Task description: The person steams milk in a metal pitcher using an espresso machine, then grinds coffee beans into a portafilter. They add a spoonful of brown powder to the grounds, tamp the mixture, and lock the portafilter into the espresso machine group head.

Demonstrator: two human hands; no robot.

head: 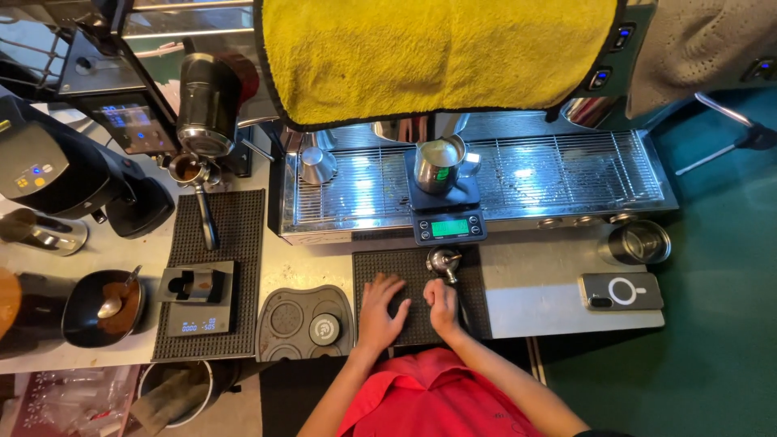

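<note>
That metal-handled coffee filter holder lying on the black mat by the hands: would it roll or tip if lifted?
The portafilter looks like solid metal, so probably heavy for its size. Its round basket outweighs the handle under the right hand, so it may dip at that end. The ribbed rubber mat likely stops sliding.

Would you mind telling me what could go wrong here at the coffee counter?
The right hand grips a portafilter at the mat's far edge while the left hand lies flat beside it; a slip might spill it onto the counter. The milk jug sits on a small scale perched at the drip tray's front edge, so a knock could tip it. The phone lies near possible splashes.
</note>
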